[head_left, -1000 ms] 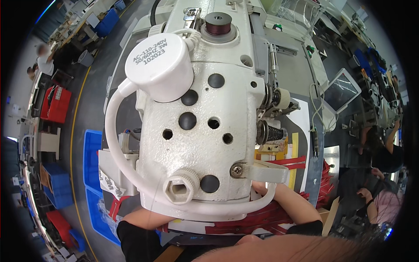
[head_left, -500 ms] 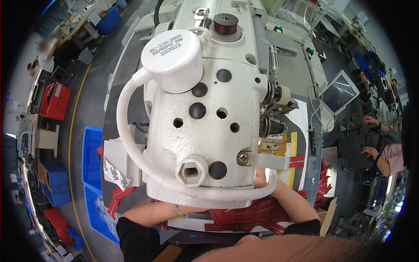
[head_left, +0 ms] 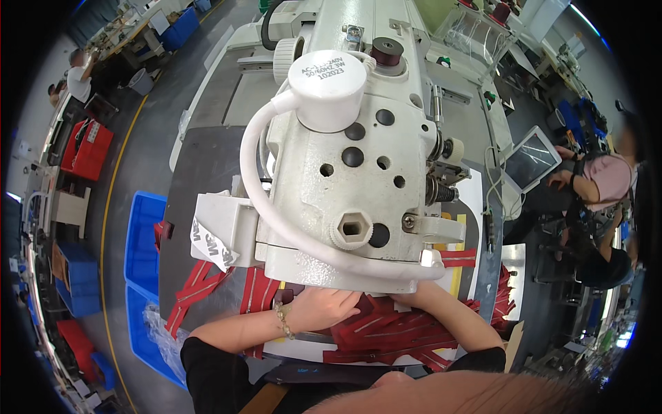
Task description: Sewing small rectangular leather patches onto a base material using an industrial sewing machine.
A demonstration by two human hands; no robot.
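A white sewing machine head point(head_left: 345, 200) fills the middle, with a white lamp cable looped over its front. Just below its front edge, my left hand point(head_left: 323, 307) reaches rightward, its fingers curled together at a dark red zipper tape. My right hand point(head_left: 416, 297) reaches in under the machine's right front corner, and its fingers are hidden there. Between my forearms lies a heap of red zippers point(head_left: 393, 332) with pale teeth lines. More red zipper strips point(head_left: 261, 290) hang beside my left wrist, and a single red strip point(head_left: 458, 258) sticks out at the right of the machine.
Blue bins point(head_left: 143, 241) stand left of the table, one with clear plastic in it point(head_left: 162, 338). A dark red thread spool point(head_left: 387, 52) sits atop the machine. A tablet screen point(head_left: 534, 160) stands at right, near a person in a pink top point(head_left: 607, 181).
The view has shifted, so the machine appears farther right and higher. My left hand, hidden under the machine before, now shows in front of it. More red strips show at left.
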